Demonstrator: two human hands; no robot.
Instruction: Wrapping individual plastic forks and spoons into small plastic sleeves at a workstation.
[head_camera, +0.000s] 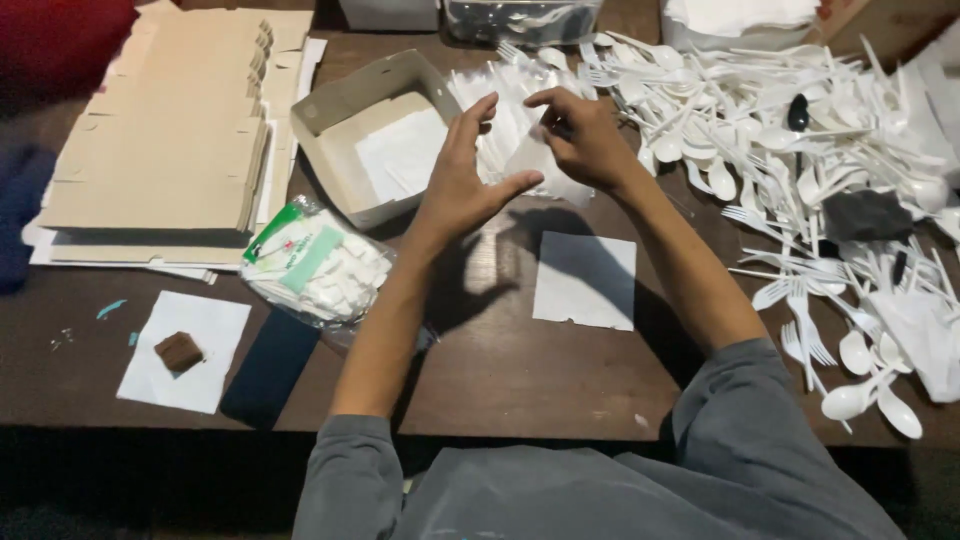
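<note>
Right hand (585, 140) pinching clear sleeve (520, 150), left hand (465, 175) spread open beside it; judged: sleeve-opening step, needs cutlery (760, 130) next.

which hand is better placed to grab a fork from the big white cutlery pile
Right, most likely. The right hand is at the edge of the cutlery pile, while the left hand hovers on the far side of it, nearer the open cardboard box.

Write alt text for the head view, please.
Two bare hands, left and right, handle a clear sleeve above a dark table. White cutlery is piled at right; an open box is at left.
</note>
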